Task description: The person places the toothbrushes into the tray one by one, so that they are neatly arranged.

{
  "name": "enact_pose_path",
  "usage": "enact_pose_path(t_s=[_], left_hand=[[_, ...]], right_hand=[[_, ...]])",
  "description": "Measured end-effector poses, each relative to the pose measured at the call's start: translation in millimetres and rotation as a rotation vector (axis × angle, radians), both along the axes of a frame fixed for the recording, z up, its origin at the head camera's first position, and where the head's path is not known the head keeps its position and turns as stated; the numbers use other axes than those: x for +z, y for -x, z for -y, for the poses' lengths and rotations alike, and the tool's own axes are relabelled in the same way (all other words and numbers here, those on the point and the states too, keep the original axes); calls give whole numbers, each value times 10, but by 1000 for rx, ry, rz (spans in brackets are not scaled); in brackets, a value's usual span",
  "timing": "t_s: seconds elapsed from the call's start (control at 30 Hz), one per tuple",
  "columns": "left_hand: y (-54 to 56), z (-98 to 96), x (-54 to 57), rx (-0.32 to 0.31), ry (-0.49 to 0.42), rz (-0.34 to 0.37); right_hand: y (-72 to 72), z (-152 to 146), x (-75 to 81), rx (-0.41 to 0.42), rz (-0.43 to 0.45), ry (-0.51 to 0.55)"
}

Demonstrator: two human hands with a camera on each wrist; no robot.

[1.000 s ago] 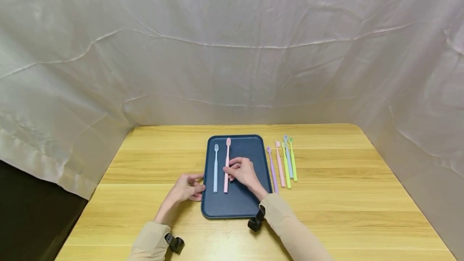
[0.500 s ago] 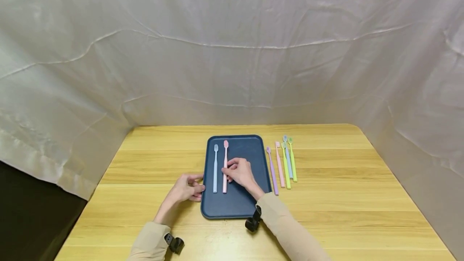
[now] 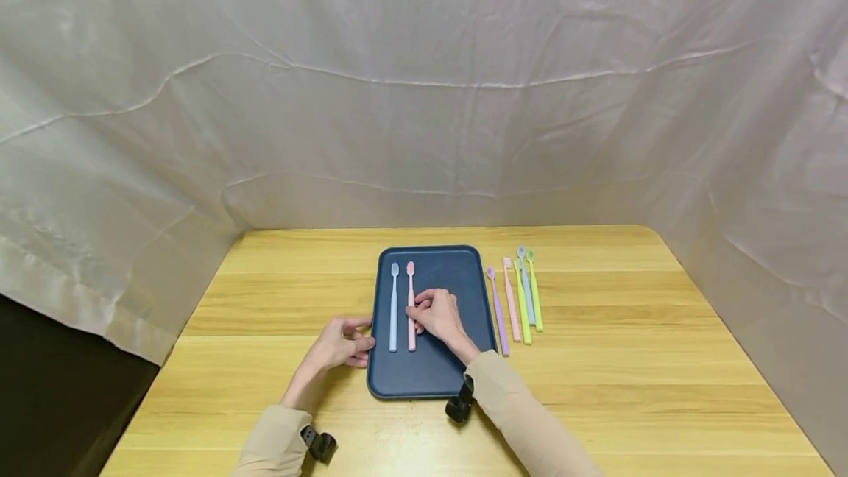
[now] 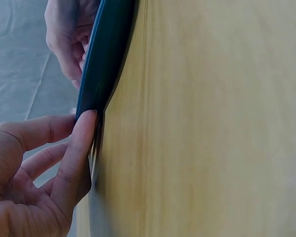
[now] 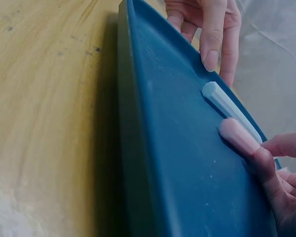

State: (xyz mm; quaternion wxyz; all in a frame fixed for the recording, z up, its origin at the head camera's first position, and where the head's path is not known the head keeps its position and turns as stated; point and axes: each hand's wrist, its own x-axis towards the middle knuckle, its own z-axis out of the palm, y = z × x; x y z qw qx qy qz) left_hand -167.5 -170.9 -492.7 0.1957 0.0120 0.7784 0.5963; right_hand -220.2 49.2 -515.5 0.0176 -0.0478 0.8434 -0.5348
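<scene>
In the head view, a dark blue tray point(image 3: 433, 381) lies on the wooden table. My left hand point(image 3: 336, 344) grips its left edge between the fingertips, seen closer at the rim point(image 4: 101, 59) in the left wrist view. My right hand point(image 3: 440, 315) reaches over the tray and pinches a pink toothbrush point(image 3: 411, 337) by the middle of its handle. That toothbrush lies along the tray, bristle end away from me. To its left, roughly parallel, a light blue toothbrush point(image 3: 394, 322) lies on the tray. The right wrist view shows both handle ends close to the tray surface.
Right of the tray, several toothbrushes lie on the table point(image 3: 629, 359): a purple one point(image 3: 498, 315), a pink one point(image 3: 512, 308), a light blue one point(image 3: 527, 293) and two yellow-green ones, near point(image 3: 524, 311) and far point(image 3: 536, 300). Grey curtain point(image 3: 424, 131) hangs behind and at both sides.
The pink toothbrush's head has swung left and come slightly nearer, so it now lies more parallel to the light blue one. My right hand shifted slightly left. The left hand stayed still.
</scene>
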Motion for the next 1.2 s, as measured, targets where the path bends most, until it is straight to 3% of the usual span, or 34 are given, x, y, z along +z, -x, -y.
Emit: enact_pose_path(t_s=[0.4,0.67,1.2], left_hand=[[15,-8,-16,5,-4,4],[13,-4,-21,24,0,5],[5,-11,-27,26,-6,12]], right_hand=[[-89,-56,9,33,-36,33],[-141,-68,8,90,-77,-26],[-149,-44,4,99,-70,-20]])
